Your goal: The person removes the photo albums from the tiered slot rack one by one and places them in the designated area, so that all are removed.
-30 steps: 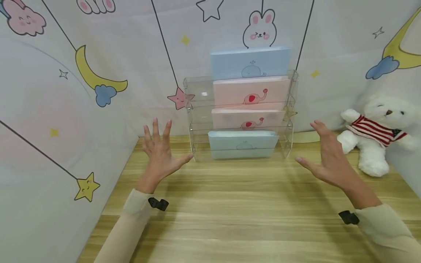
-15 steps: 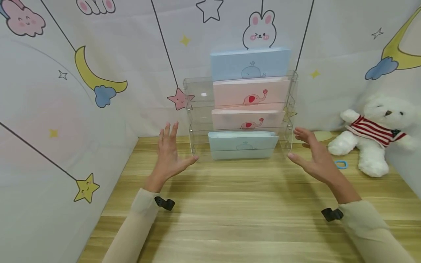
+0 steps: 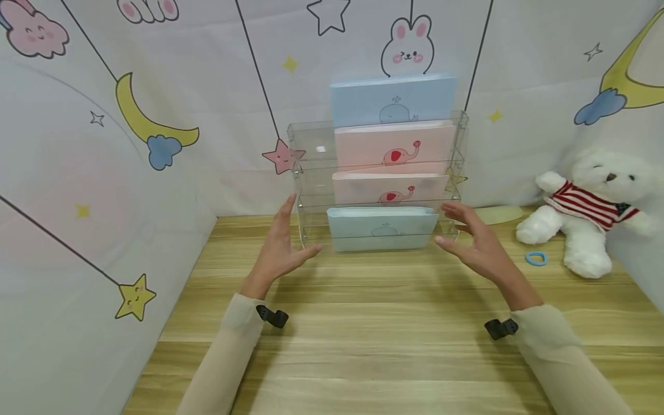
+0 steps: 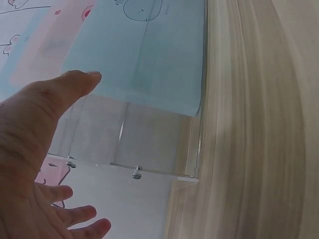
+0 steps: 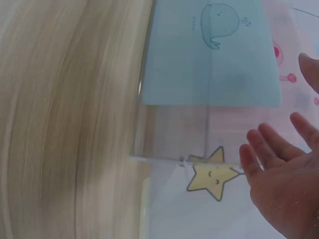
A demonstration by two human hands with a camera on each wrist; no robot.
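A clear acrylic tiered rack [image 3: 315, 217] stands at the back of the table against the wall. Its front tier holds a light blue booklet with a whale [image 3: 353, 233]. Behind it, upright, are pink elephant booklets [image 3: 358, 189] and a taller blue whale booklet [image 3: 358, 104]. My left hand [image 3: 276, 248] is at the rack's left side, thumb in front and fingers spread past the side panel. My right hand [image 3: 482, 248] mirrors it at the right side, fingers loosely bent. Neither hand grips anything; whether they touch the rack I cannot tell.
A white teddy bear [image 3: 596, 213] in a striped shirt sits at the back right. A blue ring [image 3: 536, 259] lies in front of it, and a pale yellow flat piece [image 3: 498, 215] lies by the wall. Printed cloth [image 3: 233, 144] covers the walls around the wooden table [image 3: 373, 334].
Both hands have moved inward towards the rack's sides, left hand rightward and right hand leftward. The blue ring, hidden behind the right arm at first, has come into view. The rack stays put.
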